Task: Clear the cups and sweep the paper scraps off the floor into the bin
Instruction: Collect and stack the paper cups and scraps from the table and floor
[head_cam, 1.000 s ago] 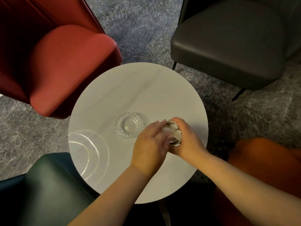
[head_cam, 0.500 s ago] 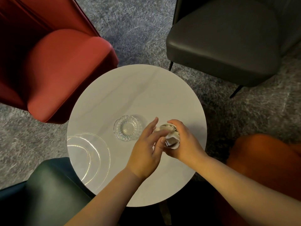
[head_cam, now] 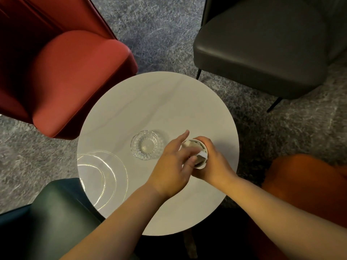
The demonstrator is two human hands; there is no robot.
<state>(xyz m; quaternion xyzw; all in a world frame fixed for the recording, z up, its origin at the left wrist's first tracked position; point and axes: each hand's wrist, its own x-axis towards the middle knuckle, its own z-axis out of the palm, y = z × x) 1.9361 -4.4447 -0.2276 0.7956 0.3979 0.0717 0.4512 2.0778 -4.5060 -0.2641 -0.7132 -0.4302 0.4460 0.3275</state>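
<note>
A white paper cup [head_cam: 191, 142] stands on the right half of the round white table [head_cam: 150, 102]. My right hand [head_cam: 214, 163] grips the cup from its right side. White paper scraps [head_cam: 202, 154] sit crumpled in the cup's mouth. My left hand [head_cam: 169, 166] is at the cup's left side, its index finger stretched out past the rim and its thumb and other fingers pressing on the paper. Both hands hide the cup's lower wall. No scraps show on the floor.
A clear glass ashtray [head_cam: 145, 145] sits just left of my hands. Four chairs ring the table: red [head_cam: 75, 76] at back left, grey [head_cam: 262, 44] at back right, dark green [head_cam: 56, 212] at front left, orange [head_cam: 309, 194] at front right. Grey carpet [head_cam: 159, 34] lies between them.
My left hand's fingers have shifted over the cup's mouth, and the crumpled paper sits lower inside. My right hand keeps its hold in the same spot.
</note>
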